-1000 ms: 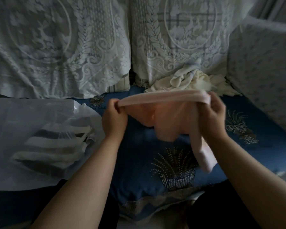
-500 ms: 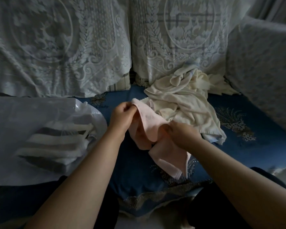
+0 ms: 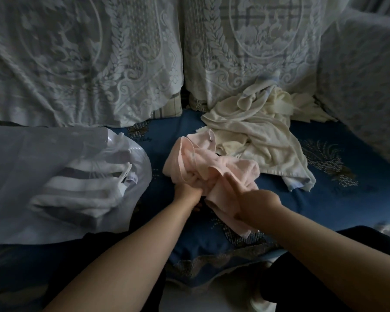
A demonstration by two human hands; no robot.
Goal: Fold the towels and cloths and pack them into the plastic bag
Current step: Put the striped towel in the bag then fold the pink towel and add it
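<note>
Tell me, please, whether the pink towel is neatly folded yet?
Not yet. The pink towel is bunched and rumpled between the left hand and right hand, with one end hanging loose.

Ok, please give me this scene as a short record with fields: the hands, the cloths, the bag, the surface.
left hand: grips the pink towel from below; fingers hidden by it
right hand: holds the towel's near end, index finger straight
pink towel: bunched, not folded
cream cloths: loose pile behind the towel
bag: clear plastic, lying at left
in bag: folded striped towels
surface: blue cushion
backdrop: lace covers
</note>
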